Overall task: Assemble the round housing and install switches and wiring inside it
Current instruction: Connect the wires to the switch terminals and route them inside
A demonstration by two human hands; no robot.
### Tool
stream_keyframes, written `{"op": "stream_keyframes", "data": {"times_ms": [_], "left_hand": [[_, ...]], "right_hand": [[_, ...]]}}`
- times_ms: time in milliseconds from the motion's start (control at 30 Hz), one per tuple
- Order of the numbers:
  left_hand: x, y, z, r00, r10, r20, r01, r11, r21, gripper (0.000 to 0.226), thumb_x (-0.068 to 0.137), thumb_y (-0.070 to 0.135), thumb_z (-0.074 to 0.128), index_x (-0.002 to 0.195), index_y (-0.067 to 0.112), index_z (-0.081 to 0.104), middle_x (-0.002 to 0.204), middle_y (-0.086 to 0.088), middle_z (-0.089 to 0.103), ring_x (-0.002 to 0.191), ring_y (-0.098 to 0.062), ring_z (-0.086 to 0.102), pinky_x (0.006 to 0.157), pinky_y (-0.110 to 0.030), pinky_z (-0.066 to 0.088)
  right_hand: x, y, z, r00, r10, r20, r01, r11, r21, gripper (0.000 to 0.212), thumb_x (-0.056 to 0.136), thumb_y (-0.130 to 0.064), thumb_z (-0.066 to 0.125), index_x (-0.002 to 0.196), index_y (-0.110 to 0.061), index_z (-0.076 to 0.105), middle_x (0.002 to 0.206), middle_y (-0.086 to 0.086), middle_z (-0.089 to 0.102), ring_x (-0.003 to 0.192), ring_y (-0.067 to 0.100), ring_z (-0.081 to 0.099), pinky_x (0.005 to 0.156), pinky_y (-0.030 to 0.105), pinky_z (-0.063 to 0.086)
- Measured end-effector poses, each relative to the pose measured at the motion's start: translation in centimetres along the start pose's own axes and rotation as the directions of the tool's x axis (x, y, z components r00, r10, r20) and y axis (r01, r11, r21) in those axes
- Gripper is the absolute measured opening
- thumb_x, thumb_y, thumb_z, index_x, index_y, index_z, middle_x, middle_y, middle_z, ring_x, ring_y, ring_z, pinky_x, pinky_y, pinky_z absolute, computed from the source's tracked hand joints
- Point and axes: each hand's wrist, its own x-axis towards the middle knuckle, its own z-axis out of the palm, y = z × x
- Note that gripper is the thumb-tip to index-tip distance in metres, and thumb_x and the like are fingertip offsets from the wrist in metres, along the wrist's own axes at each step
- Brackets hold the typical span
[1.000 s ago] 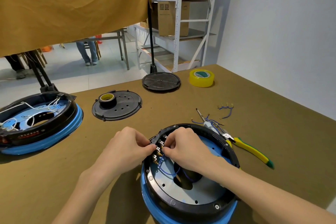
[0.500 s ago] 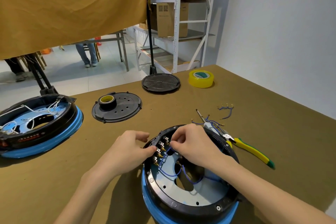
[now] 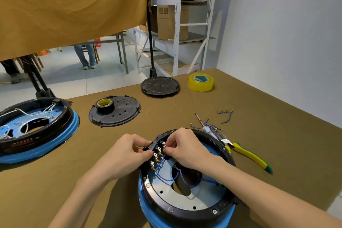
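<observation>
Fingers (image 3: pixel 167 151) of the right hand (image 3: pixel 187 147) curl in a pinch at the brass terminals of the row of small black switches (image 3: pixel 157 151); what they pinch is too small to tell, likely a blue wire (image 3: pixel 166 177) end. Left hand (image 3: pixel 127 152) fingers curl against the outer side of the same switch bracket, thumb and forefinger gripping it at the left rim of the round black-and-blue housing (image 3: pixel 185 207), which sits at the near edge of the brown worktop (image 3: pixel 277 144).

Risks, as judged: the terminal tabs sit close together, so a connector could land on the wrong tab or bend one; a hard push could unseat the bracket; loose blue loops over the centre hole could snag.

Against half a second ago: the right hand has dropped lower along the switch row and closer to the left hand's fingers; the left forefinger, then raised, is now curled down onto the bracket. Yellow-handled pliers (image 3: pixel 249 157) just right of the housing are unmoved.
</observation>
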Motion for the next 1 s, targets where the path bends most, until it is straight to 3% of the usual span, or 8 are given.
{"op": "stream_keyframes", "data": {"times_ms": [167,300,400,467,600,733,900,1000], "left_hand": [[-0.2,0.3,0.4,1.0,-0.002,0.008,0.002,1.0,-0.006,0.018,0.099,0.025,0.067,0.112,0.033,0.076,0.093,0.017,0.076,0.086,0.002,0.072,0.072,-0.021,0.061],[0.0,0.5,0.3,1.0,-0.01,-0.005,0.01,0.999,0.039,0.03,0.099,0.027,0.066,0.129,0.027,0.071,0.105,0.017,0.072,0.088,0.0,0.071,0.077,-0.02,0.06],[0.0,0.5,0.4,0.999,-0.04,-0.009,0.04,0.998,0.044,0.037,0.1,0.03,0.065,0.136,0.026,0.066,0.115,0.011,0.073,0.1,-0.006,0.07,0.092,-0.03,0.06],[0.1,0.6,0.2,0.999,-0.044,-0.003,0.044,0.998,0.041,0.033,0.099,0.029,0.066,0.132,0.03,0.068,0.113,0.012,0.073,0.101,-0.007,0.07,0.096,-0.035,0.059],[0.0,0.5,0.0,0.999,-0.036,0.006,0.036,0.999,0.019,0.022,0.099,0.028,0.065,0.115,0.04,0.075,0.092,0.005,0.075,0.089,-0.012,0.072,0.089,-0.039,0.06],[0.0,0.3,0.1,0.998,-0.054,-0.028,0.056,0.996,0.073,0.024,0.097,0.036,0.067,0.12,0.04,0.072,0.093,0.014,0.072,0.092,-0.007,0.068,0.082,-0.027,0.057],[-0.3,0.5,-0.2,0.979,-0.072,-0.189,0.097,0.988,0.123,0.051,0.082,0.052,0.081,0.128,0.031,0.069,0.077,0.013,0.074,0.073,0.001,0.069,0.063,-0.017,0.049],[-0.6,0.8,-0.1,0.967,-0.068,-0.246,0.107,0.983,0.146,0.052,0.077,0.053,0.084,0.121,0.028,0.071,0.066,0.021,0.072,0.068,0.012,0.065,0.053,-0.011,0.044]], "right_hand": [[-0.3,0.1,-0.1,1.0,0.01,0.004,-0.01,0.999,0.039,0.015,0.09,-0.02,0.074,0.079,-0.013,0.08,0.071,0.004,0.074,0.071,0.02,0.068,0.068,0.038,0.056],[-0.4,-0.2,0.2,1.0,0.01,-0.025,-0.011,1.0,-0.009,0.015,0.091,-0.024,0.071,0.084,-0.012,0.077,0.074,0.004,0.073,0.074,0.021,0.067,0.072,0.041,0.056],[-1.5,-0.4,0.2,0.992,-0.007,-0.126,-0.002,0.997,-0.075,0.019,0.091,-0.037,0.069,0.097,-0.02,0.066,0.083,-0.011,0.058,0.081,0.013,0.054,0.072,0.032,0.042],[-2.5,-0.8,0.0,0.984,-0.062,-0.165,0.051,0.996,-0.071,0.019,0.087,-0.048,0.067,0.087,-0.03,0.06,0.083,-0.015,0.047,0.078,0.006,0.047,0.067,0.026,0.034],[-3.9,-2.2,0.3,0.992,-0.124,-0.002,0.123,0.987,-0.107,0.02,0.079,-0.051,0.071,0.082,-0.034,0.06,0.079,-0.015,0.045,0.076,0.007,0.046,0.067,0.03,0.034],[-3.9,-2.7,0.3,0.986,-0.158,-0.059,0.152,0.983,-0.099,0.014,0.08,-0.043,0.076,0.084,-0.031,0.071,0.073,-0.017,0.043,0.076,0.008,0.045,0.073,0.028,0.028],[-4.2,-3.1,0.5,0.985,-0.165,-0.045,0.158,0.98,-0.122,0.016,0.081,-0.042,0.075,0.086,-0.028,0.079,0.064,-0.015,0.048,0.075,0.013,0.055,0.072,0.028,0.03],[-4.0,-3.5,0.5,0.984,-0.177,-0.029,0.172,0.975,-0.139,0.012,0.083,-0.033,0.071,0.086,-0.025,0.079,0.064,-0.012,0.05,0.075,0.014,0.056,0.071,0.026,0.029]]}}
